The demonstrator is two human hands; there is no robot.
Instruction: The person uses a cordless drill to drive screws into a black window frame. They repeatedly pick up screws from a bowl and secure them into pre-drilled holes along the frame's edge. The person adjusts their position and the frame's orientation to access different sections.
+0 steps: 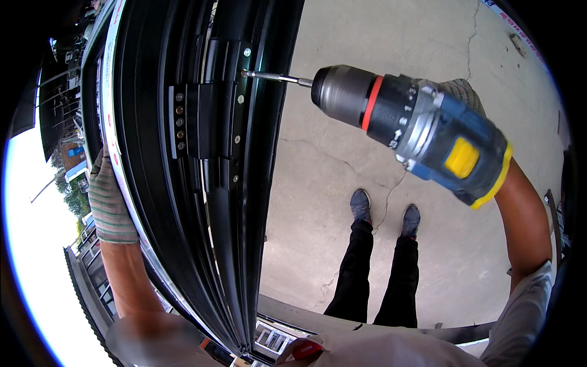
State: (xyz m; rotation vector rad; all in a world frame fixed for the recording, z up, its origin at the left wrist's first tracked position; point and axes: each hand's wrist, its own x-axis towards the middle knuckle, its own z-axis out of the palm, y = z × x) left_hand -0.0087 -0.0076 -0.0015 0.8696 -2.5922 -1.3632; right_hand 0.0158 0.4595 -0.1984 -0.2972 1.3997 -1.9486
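My right hand (465, 92), in a knit glove, is closed on the handle of a blue, black and yellow cordless drill (422, 131); the tool hides most of its fingers. The long driver bit (275, 77) points left, its tip at a screw in the hinge (214, 119). This black hinge has several screws down both leaves and sits on a black metal door frame (153, 73). On the far left, my left hand (113, 202) wears a striped glove and grips the frame's outer edge, which carries light film. Its fingertips are partly hidden.
The frame stands upright along my left side. Below lies a cracked concrete floor (330, 183), with my shoes (361, 205) on it to the right of the frame. Beyond the left edge, a building and trees show. Printed film (513, 24) runs along an edge at the upper right.
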